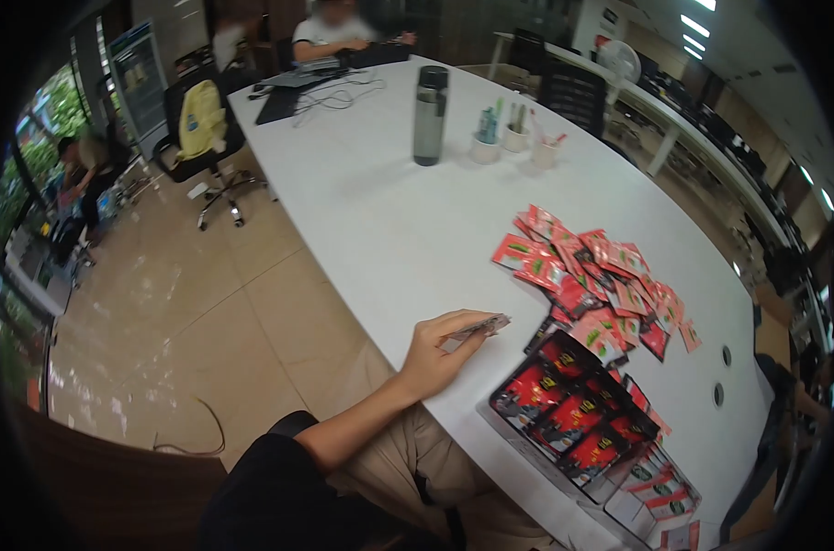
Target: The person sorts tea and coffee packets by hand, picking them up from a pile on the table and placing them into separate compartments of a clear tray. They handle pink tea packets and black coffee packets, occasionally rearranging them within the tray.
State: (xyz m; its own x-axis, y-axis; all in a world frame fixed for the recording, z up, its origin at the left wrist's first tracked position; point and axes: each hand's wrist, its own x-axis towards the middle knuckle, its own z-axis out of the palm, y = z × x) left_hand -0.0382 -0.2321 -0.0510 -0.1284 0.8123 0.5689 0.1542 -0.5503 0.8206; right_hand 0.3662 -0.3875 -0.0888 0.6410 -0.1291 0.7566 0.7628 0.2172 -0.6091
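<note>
Reaching in from the lower left, my left hand (442, 356) is over the table's near edge. Its fingers and thumb pinch a small flat sachet (487, 325), seen almost edge-on, so its print is hidden. To the right of this hand stands a divided box (518, 439) holding black-and-red sachets (571, 419) in rows. Red-and-white sachets with green marks (660, 489) fill its nearer section. Beyond the box lies a loose heap of pink and red sachets (601, 275). My right hand is out of view.
A dark-capped bottle (429, 119) and white cups with pens (486, 148) stand farther back on the white table (371, 202). A laptop with cables (298, 83) lies at the far end, where a person (334, 37) sits. An office chair (201, 138) stands left.
</note>
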